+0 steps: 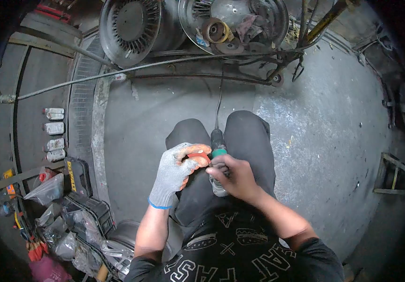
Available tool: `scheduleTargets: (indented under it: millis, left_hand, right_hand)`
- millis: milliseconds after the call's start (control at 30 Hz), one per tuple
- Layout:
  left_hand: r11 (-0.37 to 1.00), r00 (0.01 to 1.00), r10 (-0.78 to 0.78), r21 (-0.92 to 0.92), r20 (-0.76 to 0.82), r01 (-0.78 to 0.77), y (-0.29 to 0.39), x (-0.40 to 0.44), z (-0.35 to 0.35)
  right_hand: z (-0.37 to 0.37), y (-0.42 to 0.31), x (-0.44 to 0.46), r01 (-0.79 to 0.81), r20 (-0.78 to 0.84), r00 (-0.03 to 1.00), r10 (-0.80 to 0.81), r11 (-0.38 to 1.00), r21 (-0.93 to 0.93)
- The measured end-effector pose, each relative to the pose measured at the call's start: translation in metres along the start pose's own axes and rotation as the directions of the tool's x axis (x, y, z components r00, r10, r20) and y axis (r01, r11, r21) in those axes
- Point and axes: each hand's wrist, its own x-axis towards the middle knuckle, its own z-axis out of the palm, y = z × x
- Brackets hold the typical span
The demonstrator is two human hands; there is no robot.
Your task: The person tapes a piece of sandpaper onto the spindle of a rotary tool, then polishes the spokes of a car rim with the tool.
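Observation:
On my lap, between the thighs, lies a corded power tool (pixel 217 137) with a dark handle, a green band and a grey metal head; it looks like an angle grinder. My left hand (pixel 174 169) wears a grey glove with orange coating and is closed round a small orange-red piece (pixel 198 158), whose kind I cannot make out. Bare, my right hand (pixel 235 176) is over the tool, its thumb and finger pinched close to that piece. What sits in the pinch is hidden. The tool's cord (pixel 218 103) runs forward from the handle.
Ahead stand two wheel rims (pixel 132 28) behind a metal bar (pixel 165 62); tape rolls and discs (pixel 215 30) lie in the right one. Several bottles (pixel 54 128) line the left side. A black crate (pixel 94 210) and plastic bags sit at lower left, a metal frame (pixel 393 174) at right.

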Motion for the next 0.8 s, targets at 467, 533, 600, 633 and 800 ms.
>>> scheduleTargets:
  millis: [467, 533, 600, 633, 800]
  left_hand:
    - [0.947, 0.935, 0.269, -0.114, -0.233, -0.301, -0.034, -0.007, 0.017]
    - [0.941, 0.904, 0.306, -0.048, -0.3, -0.334, -0.032, -0.011, 0.023]
    - [0.964, 0.932, 0.13, -0.176, -0.338, -0.199, -0.028, -0.015, 0.027]
    - [0.964, 0.932, 0.129, -0.178, -0.339, -0.198, -0.027, -0.016, 0.028]
    - [0.956, 0.946, 0.168, -0.186, -0.279, -0.225, -0.026, -0.021, 0.026]
  right_hand:
    - [0.007, 0.003, 0.006, 0.141, -0.098, 0.984, -0.148, 0.987, -0.079]
    - [0.006, 0.003, 0.007, 0.17, -0.093, 0.98, -0.177, 0.982, -0.079]
    - [0.006, 0.003, 0.008, 0.167, -0.113, 0.978, -0.176, 0.982, -0.089]
    - [0.006, 0.003, 0.008, 0.164, -0.133, 0.975, -0.176, 0.982, -0.099]
    - [0.005, 0.006, 0.007, 0.179, -0.102, 0.977, -0.187, 0.98, -0.084]
